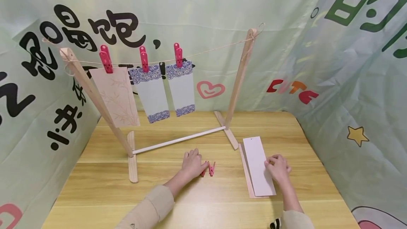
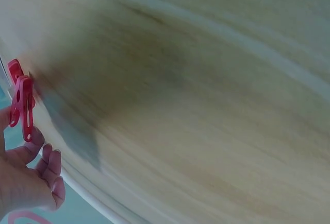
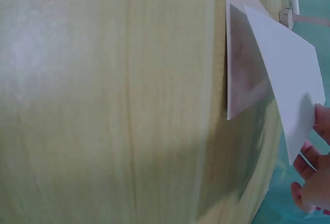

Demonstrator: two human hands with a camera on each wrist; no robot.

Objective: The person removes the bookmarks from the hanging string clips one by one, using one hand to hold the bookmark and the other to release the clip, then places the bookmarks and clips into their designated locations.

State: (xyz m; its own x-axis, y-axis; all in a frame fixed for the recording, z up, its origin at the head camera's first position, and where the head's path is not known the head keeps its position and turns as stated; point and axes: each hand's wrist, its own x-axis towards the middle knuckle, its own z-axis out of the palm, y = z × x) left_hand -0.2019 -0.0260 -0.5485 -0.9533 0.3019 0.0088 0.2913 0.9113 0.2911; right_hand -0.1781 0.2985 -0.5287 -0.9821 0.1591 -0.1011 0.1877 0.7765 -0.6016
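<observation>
At the middle of the table my left hand (image 1: 192,164) pinches a pink clothespin (image 2: 23,100) between thumb and index finger, low over the wood. A second pink clothespin (image 1: 211,169) lies right beside those fingertips. On the right, my right hand (image 1: 278,167) grips the long edge of a white card (image 1: 258,165) with a small hole near its top. This card is lifted and tilted, as the right wrist view shows. Under it lies a pale pink card (image 3: 242,64), mostly covered in the head view.
Behind my hands stands a wooden rack with a left post (image 1: 95,98), a right post (image 1: 240,80) and a white crossbar (image 1: 178,140). From its string (image 1: 216,48) hang a pink card (image 1: 116,96) and two blue-patterned cards (image 1: 152,93), each under a pink clothespin.
</observation>
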